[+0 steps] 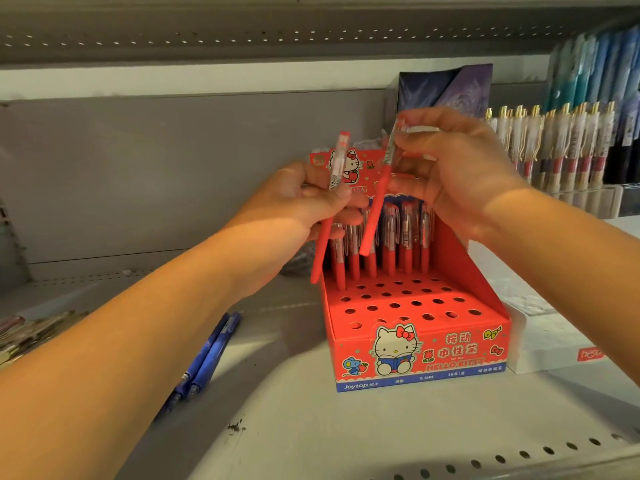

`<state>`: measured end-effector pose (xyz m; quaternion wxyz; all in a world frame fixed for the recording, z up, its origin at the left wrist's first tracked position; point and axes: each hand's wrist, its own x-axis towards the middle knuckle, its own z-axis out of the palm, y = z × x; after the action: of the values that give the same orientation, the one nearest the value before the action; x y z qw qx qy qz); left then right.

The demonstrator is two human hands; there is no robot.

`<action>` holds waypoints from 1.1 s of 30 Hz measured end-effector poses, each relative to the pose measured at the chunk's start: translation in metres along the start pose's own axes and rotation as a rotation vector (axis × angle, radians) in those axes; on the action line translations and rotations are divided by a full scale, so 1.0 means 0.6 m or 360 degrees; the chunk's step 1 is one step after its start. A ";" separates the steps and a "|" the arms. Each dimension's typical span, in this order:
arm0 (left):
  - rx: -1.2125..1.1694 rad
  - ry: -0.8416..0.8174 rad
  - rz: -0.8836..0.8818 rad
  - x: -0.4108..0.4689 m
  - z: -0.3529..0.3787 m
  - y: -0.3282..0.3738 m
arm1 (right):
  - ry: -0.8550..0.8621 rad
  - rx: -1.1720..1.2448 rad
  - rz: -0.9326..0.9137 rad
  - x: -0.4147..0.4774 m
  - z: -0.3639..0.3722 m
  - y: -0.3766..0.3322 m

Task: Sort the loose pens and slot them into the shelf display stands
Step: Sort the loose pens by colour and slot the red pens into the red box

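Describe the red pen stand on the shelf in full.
The stand is a red printed cardboard box, cartoon cat and blue strip on its front. Its sloping top has rows of round holes; only those at the back hold upright red pens. It sits on the grey shelf beside a white box.

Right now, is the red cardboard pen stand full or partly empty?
Partly empty: the red cardboard display stand has red pens only at its back; the front holes are empty.
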<state>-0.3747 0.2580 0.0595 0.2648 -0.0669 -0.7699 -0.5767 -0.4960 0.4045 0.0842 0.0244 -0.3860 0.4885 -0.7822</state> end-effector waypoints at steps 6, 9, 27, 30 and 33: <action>0.0224 0.0013 0.0048 -0.003 -0.004 -0.006 | -0.0049 -0.0624 -0.0075 -0.001 0.003 0.022; 0.0185 0.0016 0.0055 -0.004 -0.005 -0.004 | -0.0172 -0.0813 -0.0116 -0.005 0.006 0.039; 0.0156 0.0154 0.0095 0.000 -0.004 -0.003 | -0.0611 -0.1255 0.0061 -0.014 0.003 0.054; 0.0127 0.0149 0.0087 -0.001 -0.003 -0.001 | -0.0535 -0.1330 -0.0100 -0.015 0.007 0.042; 0.0127 0.0133 0.0076 -0.002 -0.001 -0.001 | -0.0499 -0.0913 -0.0125 -0.017 0.015 0.023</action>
<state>-0.3737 0.2575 0.0583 0.3129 -0.0503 -0.7787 -0.5415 -0.4879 0.3950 0.0697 -0.0406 -0.5113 0.6640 -0.5441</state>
